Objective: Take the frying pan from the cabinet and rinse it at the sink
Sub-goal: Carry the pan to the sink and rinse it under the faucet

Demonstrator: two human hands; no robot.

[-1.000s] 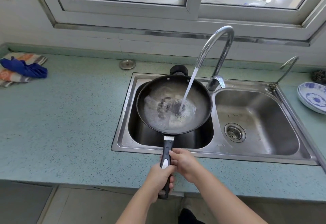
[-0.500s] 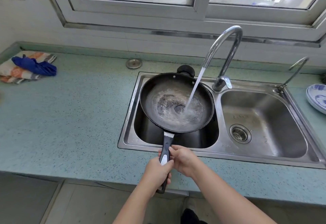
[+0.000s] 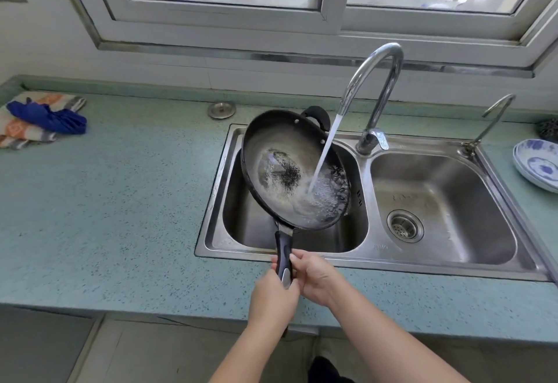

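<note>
Your left hand [image 3: 273,301] and right hand [image 3: 314,280] both grasp the black handle [image 3: 283,257] of the frying pan [image 3: 271,153]. The left is nearer you, and the right is just ahead of it and touching it. The pan hangs tilted over the left basin of the sink [image 3: 362,259], at your 12 o'clock. Water from the faucet [image 3: 374,86] strikes the pan's inside near its 4 o'clock rim and froths there.

Writing: a small stamped mark [image 3: 381,247] sits on the sink's front rim at your 1 o'clock, its letters too small to read.

Edges: the handle crosses the sink's front rim. The pan's right rim sits close to the divider between the basins.

Room: a broad stretch of counter [image 3: 105,201] lies at 9 to 10 o'clock, between the sink and the folded cloths [image 3: 42,117]. A round metal cap [image 3: 221,110] lies at 11 o'clock. A small tap [image 3: 495,117] stands at 2 o'clock, and blue-and-white dishes [image 3: 537,165] sit at 3 o'clock.
</note>
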